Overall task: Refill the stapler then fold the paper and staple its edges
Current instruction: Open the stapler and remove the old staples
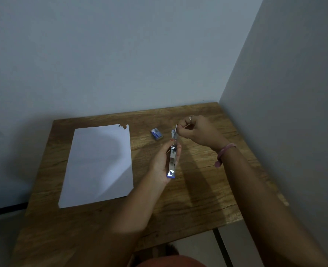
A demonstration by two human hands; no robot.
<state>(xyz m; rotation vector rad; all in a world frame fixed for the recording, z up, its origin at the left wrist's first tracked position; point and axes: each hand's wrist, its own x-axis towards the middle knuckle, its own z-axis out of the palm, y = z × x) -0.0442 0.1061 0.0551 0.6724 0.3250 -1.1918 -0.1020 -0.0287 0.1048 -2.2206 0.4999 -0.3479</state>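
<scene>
- Nearest the camera, an orange-red garment (171, 262) is seen at the bottom edge.
- A white sheet of paper (99, 164) lies flat on the left part of the wooden table (197, 189), one far corner torn.
- A small blue staple box (156, 133) rests just beyond the hands.
- The stapler (172, 157) is gripped by the left hand (162, 163) above the table; its long axis runs near-to-far, blue end toward the camera.
- Its far end is pinched by the right hand (197, 132), fingers curled.
</scene>
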